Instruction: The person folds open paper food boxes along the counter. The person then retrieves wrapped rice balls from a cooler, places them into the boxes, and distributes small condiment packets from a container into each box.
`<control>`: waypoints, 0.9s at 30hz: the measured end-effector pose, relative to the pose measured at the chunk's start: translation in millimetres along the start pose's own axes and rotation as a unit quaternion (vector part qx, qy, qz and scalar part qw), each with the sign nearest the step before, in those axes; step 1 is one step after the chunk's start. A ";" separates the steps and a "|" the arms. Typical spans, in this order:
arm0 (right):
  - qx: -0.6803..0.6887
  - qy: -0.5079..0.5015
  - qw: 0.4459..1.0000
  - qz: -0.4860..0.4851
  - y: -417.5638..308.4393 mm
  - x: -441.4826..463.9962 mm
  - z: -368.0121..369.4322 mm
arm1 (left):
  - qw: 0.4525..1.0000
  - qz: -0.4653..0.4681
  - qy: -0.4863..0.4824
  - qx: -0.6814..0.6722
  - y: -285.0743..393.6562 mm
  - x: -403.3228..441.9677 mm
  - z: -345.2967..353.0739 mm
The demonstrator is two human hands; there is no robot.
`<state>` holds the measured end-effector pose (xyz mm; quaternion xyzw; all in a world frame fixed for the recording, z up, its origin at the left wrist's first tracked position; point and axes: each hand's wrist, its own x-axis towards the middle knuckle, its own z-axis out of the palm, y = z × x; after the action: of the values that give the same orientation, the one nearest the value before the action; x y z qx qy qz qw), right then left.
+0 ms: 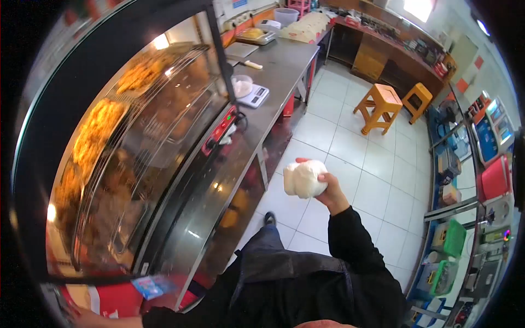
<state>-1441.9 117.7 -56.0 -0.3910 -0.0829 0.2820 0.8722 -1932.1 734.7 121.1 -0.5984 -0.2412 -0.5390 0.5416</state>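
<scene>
My right hand (331, 192) is held out over the tiled floor, with fingers and thumb closed round a white dough-like lump (304, 179). The lump is rounded and uneven; its exact kind is hard to make out. At the bottom left corner, my left hand (82, 317) is by the lower edge of a glass display case (158, 232), near a red package (117, 300). That hand is blurred and partly cut off by the frame edge, so its fingers cannot be read. A blue-and-white packet (153, 286) lies beside the red package.
Trays of golden fried food (95, 131) stand on wire racks in the lit case. A steel counter (284, 60) carries a kitchen scale (254, 95) and a knife (252, 64). Two orange stools (383, 97) (418, 101) stand on the floor ahead. Shelves with green-lidded boxes (451, 238) line the right.
</scene>
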 end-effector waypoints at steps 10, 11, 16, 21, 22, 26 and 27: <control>0.189 0.052 0.979 -0.058 -133.9 144.4 -179.9 | 0.747 -0.202 -0.036 -0.633 701.7 176.2 -77.7; 0.195 0.064 0.976 -0.068 -147.4 150.1 -195.8 | 0.586 -0.276 -0.148 -0.747 782.4 178.9 -92.0; 0.111 0.129 0.980 -0.107 -195.2 183.3 -291.7 | -0.200 -0.020 -0.576 -0.793 1052.8 199.6 -230.3; 0.003 0.284 0.955 -0.089 -263.9 234.9 -380.9 | -0.395 0.032 -0.654 -0.645 1201.9 282.9 -302.9; -0.041 0.312 0.948 -0.043 -290.7 248.3 -392.3 | -0.401 0.028 -0.659 -0.636 1232.3 292.6 -307.1; -0.500 0.321 0.804 -0.003 -363.8 332.3 -480.9 | -0.409 -0.023 -0.696 -0.590 1332.6 340.9 -289.3; -0.498 0.312 0.809 0.005 -381.9 354.8 -491.7 | -0.397 -0.062 -0.706 -0.583 1355.3 346.3 -281.5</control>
<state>-805.8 -201.6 -139.1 -0.8392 0.0668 0.0686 0.5353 -753.0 -25.9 -138.3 0.4437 0.0091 -0.4623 0.7677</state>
